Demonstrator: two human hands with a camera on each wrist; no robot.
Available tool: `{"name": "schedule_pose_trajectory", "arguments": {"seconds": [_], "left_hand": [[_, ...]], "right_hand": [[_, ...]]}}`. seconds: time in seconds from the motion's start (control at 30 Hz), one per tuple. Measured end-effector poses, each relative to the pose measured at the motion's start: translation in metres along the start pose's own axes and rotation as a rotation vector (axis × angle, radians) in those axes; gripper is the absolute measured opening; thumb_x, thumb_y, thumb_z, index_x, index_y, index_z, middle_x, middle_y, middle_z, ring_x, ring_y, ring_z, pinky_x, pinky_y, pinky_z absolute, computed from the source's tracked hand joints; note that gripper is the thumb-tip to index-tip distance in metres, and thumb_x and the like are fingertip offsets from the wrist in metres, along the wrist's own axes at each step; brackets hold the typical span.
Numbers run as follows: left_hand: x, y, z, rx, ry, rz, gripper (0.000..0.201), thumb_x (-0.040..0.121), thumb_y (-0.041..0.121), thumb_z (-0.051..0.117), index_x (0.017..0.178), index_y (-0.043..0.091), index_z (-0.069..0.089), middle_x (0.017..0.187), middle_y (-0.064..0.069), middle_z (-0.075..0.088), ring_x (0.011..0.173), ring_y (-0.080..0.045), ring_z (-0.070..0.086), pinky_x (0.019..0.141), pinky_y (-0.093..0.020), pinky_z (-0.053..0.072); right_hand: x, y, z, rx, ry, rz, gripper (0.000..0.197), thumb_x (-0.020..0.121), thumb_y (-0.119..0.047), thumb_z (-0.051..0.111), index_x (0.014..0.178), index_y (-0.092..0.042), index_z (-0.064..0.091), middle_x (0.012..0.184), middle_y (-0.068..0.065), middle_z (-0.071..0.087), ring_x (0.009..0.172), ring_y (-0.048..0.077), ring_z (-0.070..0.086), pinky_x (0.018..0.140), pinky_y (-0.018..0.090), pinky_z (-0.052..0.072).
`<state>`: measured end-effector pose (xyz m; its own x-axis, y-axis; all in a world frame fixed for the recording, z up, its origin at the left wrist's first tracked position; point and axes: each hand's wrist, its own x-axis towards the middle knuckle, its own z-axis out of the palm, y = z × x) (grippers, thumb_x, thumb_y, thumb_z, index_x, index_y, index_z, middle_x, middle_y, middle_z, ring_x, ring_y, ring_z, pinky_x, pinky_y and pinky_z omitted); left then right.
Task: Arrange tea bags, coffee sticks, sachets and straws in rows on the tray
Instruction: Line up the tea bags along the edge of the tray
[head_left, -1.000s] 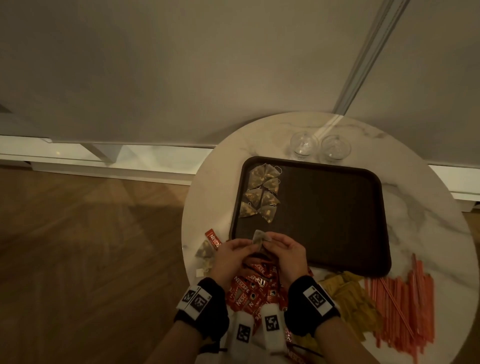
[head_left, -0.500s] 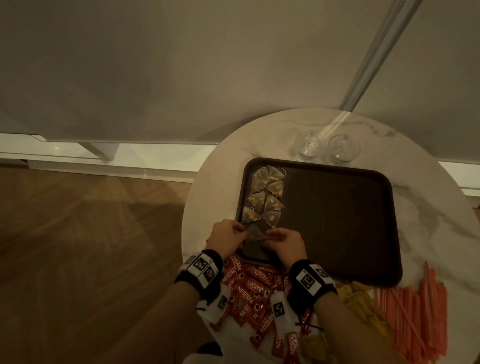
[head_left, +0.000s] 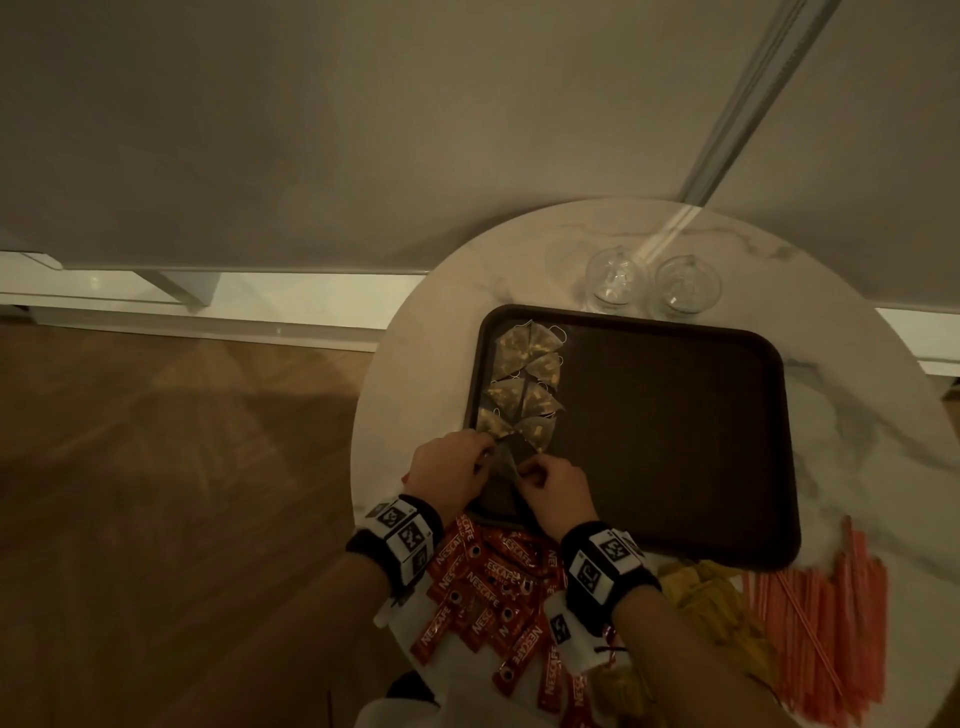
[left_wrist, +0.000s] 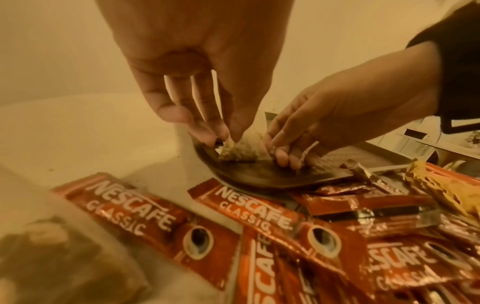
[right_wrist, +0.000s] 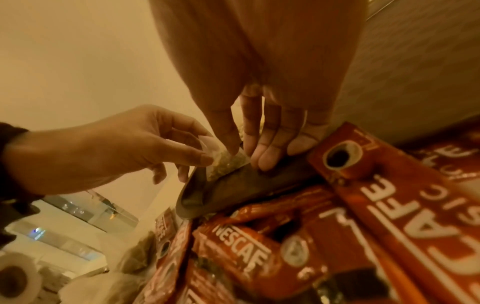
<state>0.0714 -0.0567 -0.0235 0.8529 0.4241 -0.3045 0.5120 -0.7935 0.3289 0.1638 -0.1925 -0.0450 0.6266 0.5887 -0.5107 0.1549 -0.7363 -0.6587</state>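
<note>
Fingertips of my left hand (head_left: 451, 470) and right hand (head_left: 551, 492) pinched opposite corners of a translucent pyramid tea bag (head_left: 508, 455), lowering it onto the dark brown rectangular tray (head_left: 675, 441) just below the double row, likely to extend it.

Head view high above, looking steeply down on the round table (head_left: 415, 322) and tray (head_left: 675, 545), both wrist views low and close, facing along the fingers, sharing the tray's near-left corner and coffee sticks (left_wrist: 259, 216)
</note>
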Motion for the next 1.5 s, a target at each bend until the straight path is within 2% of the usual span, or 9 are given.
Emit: {"name": "schedule_pose_trajectory", "arguments": {"seconds": [0.2, 0.37, 0.57, 0.77, 0.87, 1.07, 1.3, 1.4, 1.5], "left_hand": [[0.001, -0.007, -0.003, -0.014, 0.061, -0.003, 0.021, 0.094, 0.036, 0.052, 0.110, 0.029, 0.063, 0.105, 0.007, 0.064, 0.094, -0.015, 0.062, 0.071, -0.028, 0.047], [-0.005, -0.013, -0.010, -0.131, 0.099, -0.057, 0.021, 0.091, 0.023, 0.057, 0.110, 0.028, 0.065, 0.105, 0.010, 0.066, 0.095, -0.012, 0.061, 0.076, -0.027, 0.048], [-0.043, -0.062, -0.028, -0.533, 0.196, -0.334, 0.018, 0.090, 0.018, 0.057, 0.093, 0.033, 0.067, 0.088, 0.014, 0.067, 0.070, -0.004, 0.062, 0.068, -0.026, 0.052], [-0.095, -0.100, -0.010, -0.587, 0.212, -0.489, 0.018, 0.088, 0.012, 0.059, 0.093, 0.026, 0.069, 0.094, 0.006, 0.069, 0.080, -0.010, 0.060, 0.077, -0.033, 0.053], [-0.109, -0.099, 0.008, -0.533, 0.122, -0.460, 0.018, 0.088, 0.019, 0.063, 0.105, 0.023, 0.067, 0.103, 0.004, 0.066, 0.087, -0.010, 0.059, 0.076, -0.027, 0.051], [-0.110, -0.081, 0.028, -0.382, 0.058, -0.296, 0.044, 0.083, 0.040, 0.070, 0.124, 0.028, 0.060, 0.122, 0.007, 0.051, 0.104, -0.010, 0.051, 0.082, -0.025, 0.045], [-0.100, -0.071, 0.015, -0.267, 0.170, -0.227, 0.009, 0.088, 0.035, 0.065, 0.089, 0.034, 0.074, 0.107, 0.011, 0.058, 0.095, -0.008, 0.055, 0.068, -0.022, 0.039], [-0.099, -0.066, -0.005, -0.476, 0.243, -0.244, 0.005, 0.085, 0.033, 0.070, 0.081, 0.036, 0.071, 0.107, 0.012, 0.058, 0.098, -0.004, 0.053, 0.076, -0.023, 0.044], [-0.103, -0.052, -0.025, -0.623, 0.349, -0.170, 0.005, 0.082, 0.030, 0.075, 0.081, 0.026, 0.072, 0.104, 0.010, 0.062, 0.097, 0.002, 0.054, 0.076, -0.009, 0.040]], "right_hand": [[0.007, -0.005, 0.006, -0.052, 0.000, 0.020, 0.017, 0.089, -0.021, 0.065, 0.102, -0.012, 0.072, 0.105, 0.006, 0.071, 0.094, 0.020, 0.066, 0.086, 0.031, 0.054], [0.004, -0.009, 0.008, -0.072, -0.033, 0.023, 0.013, 0.089, -0.022, 0.064, 0.093, -0.017, 0.075, 0.098, 0.004, 0.073, 0.088, 0.019, 0.067, 0.082, 0.034, 0.056], [-0.009, -0.013, 0.003, -0.005, -0.126, -0.026, 0.025, 0.088, -0.009, 0.065, 0.112, -0.016, 0.069, 0.094, 0.004, 0.068, 0.087, 0.015, 0.062, 0.079, 0.023, 0.050], [-0.017, -0.006, 0.009, -0.053, -0.163, -0.046, 0.030, 0.086, -0.002, 0.062, 0.113, -0.014, 0.067, 0.083, 0.004, 0.066, 0.074, 0.011, 0.059, 0.061, 0.012, 0.039], [-0.022, -0.002, 0.004, -0.044, -0.124, -0.039, 0.022, 0.087, -0.003, 0.060, 0.102, -0.017, 0.068, 0.084, 0.005, 0.067, 0.077, 0.014, 0.061, 0.059, 0.010, 0.039], [-0.032, -0.001, -0.006, 0.017, -0.084, -0.035, 0.017, 0.090, -0.006, 0.059, 0.096, -0.016, 0.071, 0.091, 0.002, 0.069, 0.088, 0.015, 0.065, 0.078, 0.027, 0.051], [-0.048, -0.018, -0.006, 0.096, -0.131, -0.073, 0.014, 0.090, -0.007, 0.062, 0.093, -0.017, 0.071, 0.092, 0.001, 0.069, 0.089, 0.014, 0.064, 0.070, 0.018, 0.047], [-0.054, -0.028, -0.004, 0.124, -0.138, -0.103, 0.015, 0.090, -0.008, 0.062, 0.096, -0.018, 0.071, 0.094, -0.001, 0.068, 0.091, 0.013, 0.064, 0.079, 0.023, 0.051], [-0.058, -0.041, -0.002, 0.121, -0.172, -0.166, 0.038, 0.084, 0.000, 0.063, 0.117, -0.020, 0.064, 0.111, -0.004, 0.064, 0.102, 0.011, 0.059, 0.095, 0.029, 0.049]]}}
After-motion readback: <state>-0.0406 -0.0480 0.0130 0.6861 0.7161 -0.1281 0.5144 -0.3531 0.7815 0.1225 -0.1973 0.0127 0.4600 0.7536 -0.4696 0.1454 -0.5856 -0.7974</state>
